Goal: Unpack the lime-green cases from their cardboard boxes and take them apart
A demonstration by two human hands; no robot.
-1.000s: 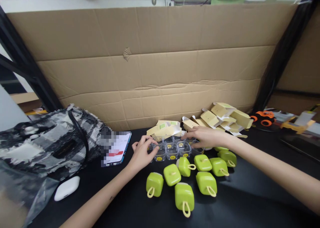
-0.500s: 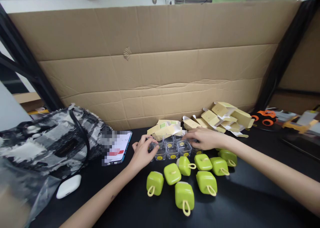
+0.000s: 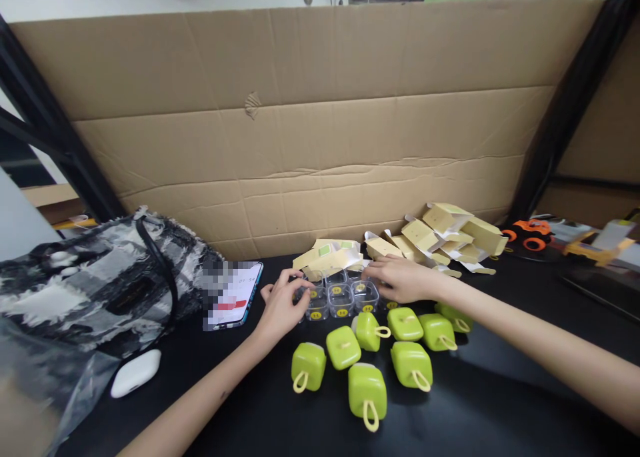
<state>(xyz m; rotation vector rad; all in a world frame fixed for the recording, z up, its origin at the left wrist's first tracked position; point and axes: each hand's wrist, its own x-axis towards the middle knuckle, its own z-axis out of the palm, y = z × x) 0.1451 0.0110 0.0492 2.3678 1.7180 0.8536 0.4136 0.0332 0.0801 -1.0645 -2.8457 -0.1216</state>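
Small clear plastic boxes [image 3: 341,299] sit in a tight cluster at the middle of the frame, on a matte black desk [image 3: 500,403]. Each box is square with glossy see-through walls and carries a round yellow sticker on its front; the dark marks on the stickers are too small to read. The left hand [image 3: 283,305] rests at the left end of the cluster, its grip curled with fingertips touching the outer box. The right hand [image 3: 404,278] lies over the right end, fingers stretched flat and loosely together across the box tops; whether it clamps anything cannot be told.

Just below the boxes, toward the lower middle of the frame, lie smooth, rounded lime-green cases [image 3: 367,390], each with a pale yellow loop, scattered close together. Behind the boxes, a heap of folded pale yellow cartons [image 3: 450,233] with white flaps leans against a creased brown cardboard wall [image 3: 310,123]. One carton in the smaller heap [image 3: 327,255] shows a little green patch.

At the left middle a phone [image 3: 235,300] lies face up; its screen shows small digits near the top and a red bar, otherwise blurred. Left of it sits a fuzzy black-and-white bag [image 3: 100,277], and at the lower left a glossy white oval case [image 3: 135,372]. An orange toy car [image 3: 527,232] stands at the far right.
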